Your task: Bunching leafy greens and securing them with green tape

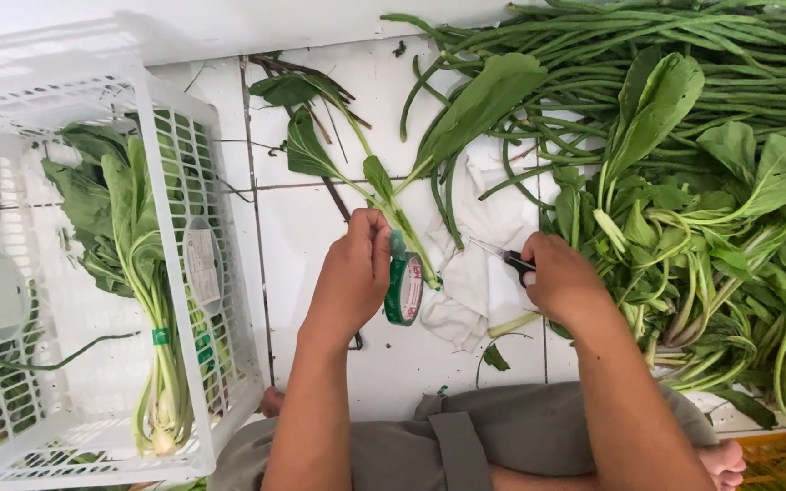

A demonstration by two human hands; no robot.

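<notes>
The left hand [355,273] grips a roll of green tape [404,289], its fingers [380,244] closed around the upper edge of the roll, and with it the stems of a small bunch of leafy greens [393,195] that lies across the white tiled floor [302,236], leaves fanned away from the person. The roll hangs upright just below those stems. The right hand [564,282] is curled shut on a pair of scissors [507,257], whose dark handles show at the knuckles while the thin blades point left towards the tape, a little apart from it. Under and between the two hands lies a crumpled white cloth [484,273]. To the right, a large heap of the same leafy greens [711,245] touches the right wrist, and beyond it, at the top, lies a pile of long green beans [648,36]. On the left stands a white plastic crate [184,191] holding a bundle of greens [143,273] bound near its stems with a green band. The person sits on the floor, grey shorts [466,445] showing at the bottom.
</notes>
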